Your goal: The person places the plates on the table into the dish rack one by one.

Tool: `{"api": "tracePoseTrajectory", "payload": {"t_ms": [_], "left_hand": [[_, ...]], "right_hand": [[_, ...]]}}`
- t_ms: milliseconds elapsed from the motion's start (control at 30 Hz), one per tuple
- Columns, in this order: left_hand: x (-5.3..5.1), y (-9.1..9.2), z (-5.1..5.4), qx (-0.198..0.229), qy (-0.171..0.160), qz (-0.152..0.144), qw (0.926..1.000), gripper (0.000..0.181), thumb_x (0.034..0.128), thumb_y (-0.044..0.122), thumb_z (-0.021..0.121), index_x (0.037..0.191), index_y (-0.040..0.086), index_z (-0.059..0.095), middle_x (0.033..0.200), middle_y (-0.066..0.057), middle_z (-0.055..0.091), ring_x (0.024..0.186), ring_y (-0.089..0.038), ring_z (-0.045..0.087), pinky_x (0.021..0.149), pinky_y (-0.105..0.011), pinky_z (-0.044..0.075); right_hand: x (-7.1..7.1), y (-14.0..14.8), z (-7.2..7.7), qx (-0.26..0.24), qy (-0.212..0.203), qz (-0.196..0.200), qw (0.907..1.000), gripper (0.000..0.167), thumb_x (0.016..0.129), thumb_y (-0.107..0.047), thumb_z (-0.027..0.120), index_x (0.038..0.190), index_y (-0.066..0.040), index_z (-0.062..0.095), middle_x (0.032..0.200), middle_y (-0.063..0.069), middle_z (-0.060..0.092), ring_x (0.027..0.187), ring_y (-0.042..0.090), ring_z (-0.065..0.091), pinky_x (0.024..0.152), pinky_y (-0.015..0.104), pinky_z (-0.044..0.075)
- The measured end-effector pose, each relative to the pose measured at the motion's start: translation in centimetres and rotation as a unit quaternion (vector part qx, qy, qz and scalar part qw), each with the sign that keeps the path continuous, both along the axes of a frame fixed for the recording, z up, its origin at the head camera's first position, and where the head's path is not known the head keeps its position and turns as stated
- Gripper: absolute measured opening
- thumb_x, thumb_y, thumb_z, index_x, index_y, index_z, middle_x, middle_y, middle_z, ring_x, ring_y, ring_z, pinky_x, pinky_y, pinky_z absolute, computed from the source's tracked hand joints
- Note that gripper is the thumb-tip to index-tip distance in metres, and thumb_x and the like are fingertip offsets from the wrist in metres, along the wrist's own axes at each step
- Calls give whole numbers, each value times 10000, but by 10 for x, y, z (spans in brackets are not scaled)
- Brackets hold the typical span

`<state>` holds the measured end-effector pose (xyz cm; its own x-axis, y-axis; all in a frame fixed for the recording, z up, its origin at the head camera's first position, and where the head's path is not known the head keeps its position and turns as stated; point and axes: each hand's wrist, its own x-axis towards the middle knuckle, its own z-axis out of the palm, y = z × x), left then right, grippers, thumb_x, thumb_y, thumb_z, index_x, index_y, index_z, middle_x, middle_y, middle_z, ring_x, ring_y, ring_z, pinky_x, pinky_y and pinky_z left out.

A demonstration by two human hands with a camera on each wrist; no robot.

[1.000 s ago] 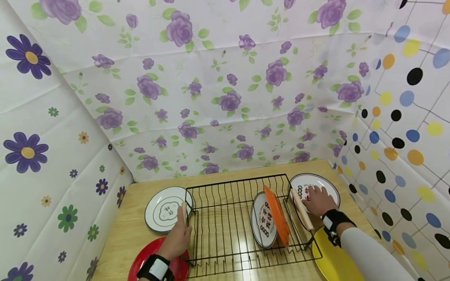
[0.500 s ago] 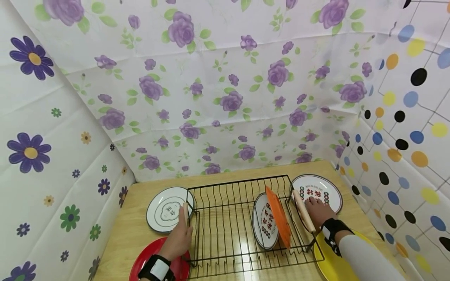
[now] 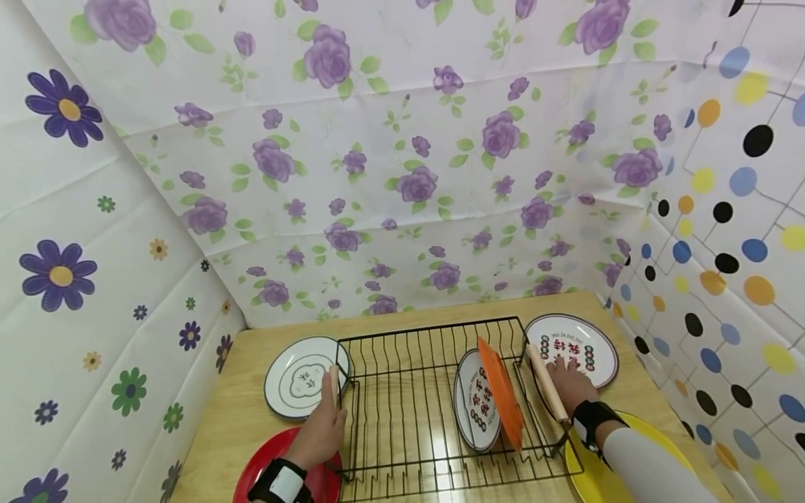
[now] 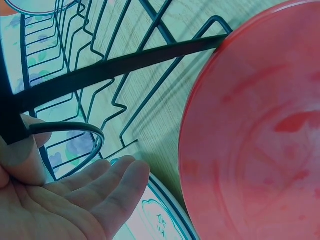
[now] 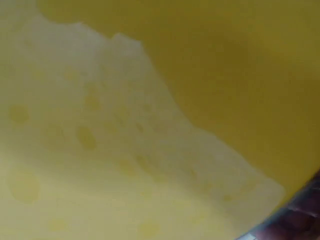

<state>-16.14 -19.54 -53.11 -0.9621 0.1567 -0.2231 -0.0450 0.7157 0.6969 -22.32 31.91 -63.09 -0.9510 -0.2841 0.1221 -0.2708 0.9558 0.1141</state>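
A black wire dish rack stands on the wooden table. My left hand grips the pale wooden handle at its left end; in the left wrist view several fingers extend past that handle. My right hand is just outside the right wooden handle, its fingers lying over the near edge of a white plate with red characters. Whether they touch the plate cannot be told. A white patterned plate and an orange plate stand in the rack's right part.
A white plate with a grey pattern lies left of the rack, a red plate in front of it. The yellow plate lies under the right forearm and fills most of the right wrist view. Printed cloth walls enclose the table.
My right hand has drawn back toward me across the right white plate, uncovering more of its red characters. My left hand stays at the left handle. The head view has shifted slightly.
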Motion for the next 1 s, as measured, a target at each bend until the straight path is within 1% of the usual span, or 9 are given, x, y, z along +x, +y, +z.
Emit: {"api": "tracePoseTrajectory", "payload": {"t_ms": [133,233,400,500,600,700,833,900,1000], "left_hand": [[-1,1,0,3,-50,20,10000,838,1116,145,426,1642,79,-223,603,-27,501,455,-130,371,493,-283,360],[-1,1,0,3,-9,25,10000,837,1117,147,428,1642,75,-220,600,-27,500,454,-128,372,493,-286,365],[-1,0,1,-12,13,23,10000,835,1119,154,431,1644,74,-213,585,-13,482,453,-123,368,491,-286,361],[-2,0,2,-33,-16,42,10000,837,1118,155,432,1645,77,-212,578,-4,468,453,-124,373,490,-282,359],[-2,1,2,-32,-24,58,10000,838,1114,150,434,1646,78,-210,579,-13,474,452,-130,373,490,-283,356],[-1,2,2,-43,-15,50,10000,842,1112,147,433,1644,79,-216,597,-31,504,454,-134,374,492,-288,359],[0,1,2,-48,-10,24,10000,846,1115,149,429,1640,89,-232,615,-38,524,457,-133,387,490,-292,372],[0,2,3,-31,-39,44,10000,846,1118,151,429,1641,99,-234,608,-33,516,456,-133,393,488,-291,377],[1,2,4,-4,-40,85,10000,841,1119,153,429,1645,107,-226,602,-28,502,454,-135,403,486,-289,381]], "right_hand": [[1,-2,8,180,465,73,9987,368,815,70,809,1109,103,590,957,276,575,787,408,611,627,493,571],[1,-4,15,379,821,75,9959,353,814,23,833,1058,83,586,875,249,581,732,390,603,619,494,567],[0,-3,20,520,1148,75,9920,270,865,-17,810,995,65,588,829,223,610,691,372,611,589,466,565],[-4,-1,22,505,1380,200,9889,245,876,-19,803,955,56,584,820,205,620,679,348,608,579,444,564],[-9,2,29,472,1737,359,9830,231,888,-36,796,911,55,585,806,196,630,670,332,611,562,425,561],[-14,4,43,326,2045,492,9771,197,906,-23,754,875,52,574,786,189,618,668,329,606,563,430,554],[-17,5,66,43,2427,630,9681,108,963,16,595,867,59,570,784,196,627,700,345,626,650,462,584],[-20,5,76,-41,2605,717,9628,136,990,4,520,880,61,576,809,201,652,745,353,656,715,472,601],[-23,4,91,-99,2821,885,9552,240,1049,-35,413,903,51,583,853,194,679,807,346,693,751,474,613]]}}
